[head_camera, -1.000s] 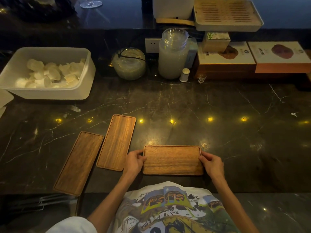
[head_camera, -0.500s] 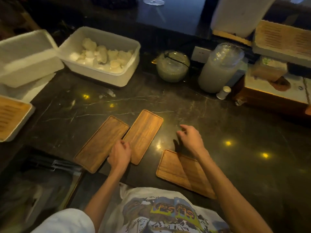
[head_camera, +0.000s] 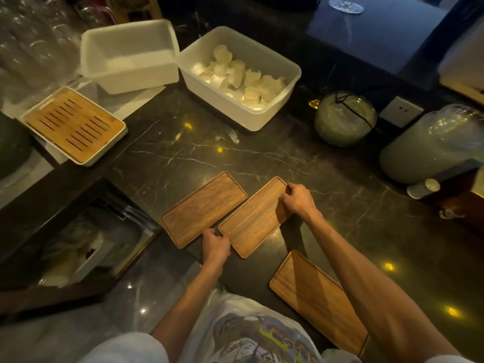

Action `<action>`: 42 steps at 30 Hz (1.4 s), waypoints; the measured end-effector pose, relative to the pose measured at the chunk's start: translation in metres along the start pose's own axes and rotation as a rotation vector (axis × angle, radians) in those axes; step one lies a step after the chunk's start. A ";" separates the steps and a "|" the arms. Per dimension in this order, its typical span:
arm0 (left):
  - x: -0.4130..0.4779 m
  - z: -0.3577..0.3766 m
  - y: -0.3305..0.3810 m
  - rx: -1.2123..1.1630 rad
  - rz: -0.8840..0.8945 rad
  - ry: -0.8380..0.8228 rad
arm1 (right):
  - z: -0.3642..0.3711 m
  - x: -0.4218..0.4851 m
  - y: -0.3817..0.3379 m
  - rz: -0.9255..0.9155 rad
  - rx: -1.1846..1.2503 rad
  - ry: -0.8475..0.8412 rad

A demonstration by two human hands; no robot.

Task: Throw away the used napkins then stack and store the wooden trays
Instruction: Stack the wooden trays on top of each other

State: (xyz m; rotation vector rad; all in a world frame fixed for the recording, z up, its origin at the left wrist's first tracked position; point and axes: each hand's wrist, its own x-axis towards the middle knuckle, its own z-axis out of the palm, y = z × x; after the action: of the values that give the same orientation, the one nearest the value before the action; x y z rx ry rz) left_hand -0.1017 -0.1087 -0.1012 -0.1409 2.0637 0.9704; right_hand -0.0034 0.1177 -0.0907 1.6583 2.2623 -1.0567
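Observation:
Three flat wooden trays lie on the dark marble counter (head_camera: 235,158). The middle tray (head_camera: 255,218) is held at both ends: my left hand (head_camera: 216,246) grips its near corner and my right hand (head_camera: 298,200) grips its far end. The left tray (head_camera: 201,209) lies right beside it, edge to edge. The third tray (head_camera: 314,297) sits apart near the counter's front edge, partly under my right forearm. No loose napkin shows on the counter.
A white bin (head_camera: 282,100) of rolled white towels stands behind the trays, an empty white bin (head_camera: 131,74) to its left. A slatted bamboo tray (head_camera: 73,124) sits far left. Glass jars (head_camera: 345,119) stand at the right. An open waste bin (head_camera: 73,255) lies below left.
My right hand moved from above the near tray to the far end of the middle tray. My left hand shifted onto that tray's near corner. The view swung left.

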 end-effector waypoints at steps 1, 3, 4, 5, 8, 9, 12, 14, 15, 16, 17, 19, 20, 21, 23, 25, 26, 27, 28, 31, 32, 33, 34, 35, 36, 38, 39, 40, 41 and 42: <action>-0.001 0.002 0.000 -0.041 -0.009 -0.021 | 0.000 0.000 0.001 0.024 0.050 -0.015; -0.002 0.007 0.000 -0.045 0.003 -0.021 | -0.001 -0.002 0.006 0.072 0.126 -0.037; -0.002 0.008 -0.001 -0.045 0.008 -0.009 | -0.004 -0.004 0.011 0.096 0.167 -0.029; -0.003 0.009 -0.001 -0.050 0.011 0.003 | -0.007 -0.007 0.017 0.117 0.217 -0.007; -0.008 0.010 0.002 -0.069 0.078 0.025 | -0.022 -0.023 0.043 0.124 0.356 0.126; -0.011 0.011 0.005 -0.072 0.115 0.018 | -0.028 -0.031 0.054 0.112 0.390 0.167; -0.020 0.019 0.019 -0.076 0.243 -0.050 | -0.049 -0.062 0.086 0.113 0.542 0.254; -0.027 0.028 0.029 -0.081 0.336 -0.116 | -0.059 -0.088 0.113 0.148 0.650 0.291; -0.031 0.033 0.034 -0.070 0.381 -0.146 | -0.061 -0.102 0.128 0.174 0.686 0.312; -0.035 0.040 0.037 -0.048 0.419 -0.178 | -0.061 -0.116 0.144 0.209 0.707 0.336; -0.039 0.047 0.039 -0.017 0.448 -0.213 | -0.058 -0.131 0.159 0.252 0.726 0.358; -0.048 0.063 0.035 0.049 0.480 -0.284 | -0.044 -0.161 0.184 0.360 0.786 0.381; -0.053 0.071 0.030 0.086 0.483 -0.316 | -0.035 -0.176 0.193 0.420 0.815 0.386; -0.057 0.078 0.024 0.126 0.481 -0.347 | -0.025 -0.190 0.200 0.479 0.832 0.395; -0.063 0.089 0.010 0.216 0.485 -0.401 | -0.006 -0.216 0.212 0.575 0.850 0.423; -0.066 0.096 -0.002 0.314 0.503 -0.437 | 0.011 -0.238 0.221 0.635 0.860 0.433; -0.067 0.099 -0.008 0.356 0.517 -0.439 | 0.018 -0.247 0.225 0.650 0.844 0.418; -0.068 0.101 -0.014 0.391 0.535 -0.429 | 0.025 -0.255 0.229 0.660 0.826 0.404; -0.068 0.103 -0.019 0.419 0.548 -0.413 | 0.031 -0.261 0.233 0.663 0.815 0.402; -0.072 0.104 -0.030 0.468 0.550 -0.419 | 0.044 -0.274 0.241 0.663 0.780 0.418; -0.073 0.104 -0.031 0.480 0.548 -0.425 | 0.047 -0.277 0.242 0.658 0.766 0.420; -0.074 0.104 -0.032 0.491 0.549 -0.426 | 0.049 -0.279 0.243 0.652 0.749 0.419; -0.074 0.105 -0.032 0.502 0.550 -0.422 | 0.050 -0.281 0.244 0.646 0.731 0.417; -0.075 0.105 -0.032 0.513 0.552 -0.417 | 0.051 -0.282 0.244 0.640 0.716 0.416; -0.075 0.105 -0.031 0.523 0.553 -0.412 | 0.051 -0.282 0.245 0.633 0.706 0.419; -0.075 0.104 -0.030 0.543 0.552 -0.411 | 0.050 -0.282 0.244 0.625 0.687 0.417; -0.074 0.103 -0.030 0.553 0.553 -0.411 | 0.050 -0.282 0.243 0.622 0.678 0.412; -0.074 0.102 -0.029 0.562 0.555 -0.411 | 0.050 -0.281 0.243 0.619 0.675 0.408; -0.074 0.101 -0.030 0.571 0.560 -0.413 | 0.049 -0.281 0.243 0.618 0.677 0.405; -0.073 0.101 -0.030 0.578 0.564 -0.416 | 0.049 -0.280 0.243 0.617 0.682 0.403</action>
State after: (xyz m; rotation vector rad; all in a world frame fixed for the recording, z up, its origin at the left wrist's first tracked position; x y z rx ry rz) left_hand 0.0225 -0.0774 -0.1014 0.9076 1.9246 0.5994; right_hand 0.3036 -0.0961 -0.0973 2.7960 1.3879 -1.4937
